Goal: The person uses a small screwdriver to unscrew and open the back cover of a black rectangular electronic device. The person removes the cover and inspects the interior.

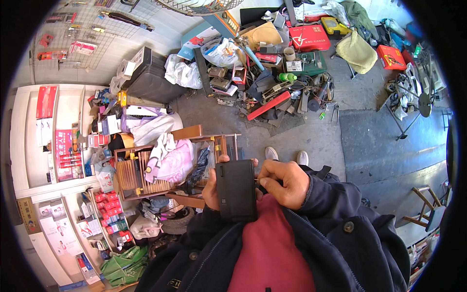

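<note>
A flat black rectangular device (236,191), its kind not plain from this side, is held upright in front of my chest. My left hand (211,191) grips it along its left side, with fingertips showing at the top edge and the lower right edge. Close against the device's right edge is my right hand (286,182), its thumb and index finger pinched together. Something thin and small seems to stick out of that pinch toward the device, too small to name.
A wooden slatted chair (131,170) with a pink cloth (176,160) stands to the left. White shelves (51,185) hold small boxes. Tools and a red bar (268,106) are heaped on the floor ahead. A wooden stool (425,211) stands at right.
</note>
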### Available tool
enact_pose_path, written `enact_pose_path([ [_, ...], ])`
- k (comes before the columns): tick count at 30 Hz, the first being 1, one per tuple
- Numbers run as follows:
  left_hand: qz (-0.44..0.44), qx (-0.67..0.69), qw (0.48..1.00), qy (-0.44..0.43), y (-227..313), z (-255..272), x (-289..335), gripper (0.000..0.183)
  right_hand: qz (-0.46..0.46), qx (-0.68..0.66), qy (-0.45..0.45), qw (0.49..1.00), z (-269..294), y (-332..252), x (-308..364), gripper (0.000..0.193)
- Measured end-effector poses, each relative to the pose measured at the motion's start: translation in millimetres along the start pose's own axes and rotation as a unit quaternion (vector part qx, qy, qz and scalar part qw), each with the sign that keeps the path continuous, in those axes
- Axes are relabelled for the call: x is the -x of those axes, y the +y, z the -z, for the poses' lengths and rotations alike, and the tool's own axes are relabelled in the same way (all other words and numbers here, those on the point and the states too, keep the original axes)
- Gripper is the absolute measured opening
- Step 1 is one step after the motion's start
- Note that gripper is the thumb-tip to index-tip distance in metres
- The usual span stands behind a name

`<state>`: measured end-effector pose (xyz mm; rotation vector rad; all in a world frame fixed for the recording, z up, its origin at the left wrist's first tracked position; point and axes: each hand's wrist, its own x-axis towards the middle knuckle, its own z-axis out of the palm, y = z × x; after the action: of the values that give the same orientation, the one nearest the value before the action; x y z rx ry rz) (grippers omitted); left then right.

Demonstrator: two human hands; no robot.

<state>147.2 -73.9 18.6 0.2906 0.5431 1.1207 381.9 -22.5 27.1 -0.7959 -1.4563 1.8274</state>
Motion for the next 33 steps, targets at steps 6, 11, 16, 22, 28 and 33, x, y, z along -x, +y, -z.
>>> enact_pose_path([
  [6,-0.03,0.109,0.993,-0.034,-16.0,10.2,-1.7,0.051,0.029,-0.016,0.005,0.999,-8.7,5.5,-2.2,0.006],
  [11,-0.071,0.118,0.99,-0.034,-22.7,15.2,-5.0,0.05,-0.002,-0.007,0.002,1.0,-8.1,3.6,1.9,0.01],
  [16,-0.072,0.113,0.99,-0.047,-21.9,18.4,-5.8,0.047,0.024,-0.003,0.015,1.0,-10.2,5.0,1.5,0.012],
  [22,-0.144,0.061,0.983,0.094,-25.0,24.2,-7.3,0.037,0.053,0.036,0.036,0.997,-15.7,1.0,0.7,0.013],
  [28,-0.047,0.131,0.99,-0.022,-18.3,37.4,1.4,0.037,0.044,0.031,0.022,0.998,-14.7,-9.3,-0.3,0.022],
  [33,-0.111,0.077,0.987,0.085,-23.2,45.7,10.4,0.037,0.052,0.068,0.029,0.996,-19.3,-9.6,-3.6,0.027],
])
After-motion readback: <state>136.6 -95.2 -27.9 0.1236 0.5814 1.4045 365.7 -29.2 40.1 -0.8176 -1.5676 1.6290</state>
